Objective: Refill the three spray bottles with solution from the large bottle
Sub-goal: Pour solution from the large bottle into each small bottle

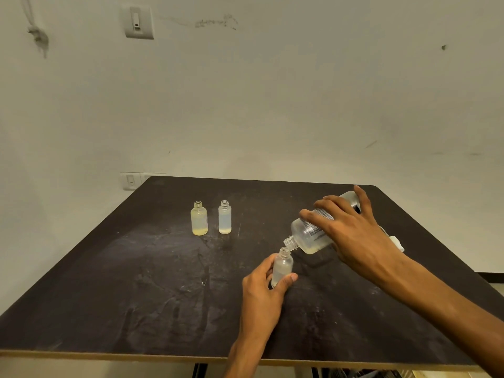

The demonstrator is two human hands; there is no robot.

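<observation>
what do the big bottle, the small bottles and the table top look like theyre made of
Large bottle: clear plastic, probably; see-through wall, printed label, threaded neck.
Small bottle in the left hand, and the two standing ones: frosted translucent plastic, it seems; liquid shows dimly through.
Table top: dark matte board, scuffed; the pale front edge suggests wood composite.

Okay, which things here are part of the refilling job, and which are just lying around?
In the job: large bottle, tilted over the held small bottle; two open small bottles standing farther back.
Lying about: white object behind the right wrist, wall switches.
</observation>
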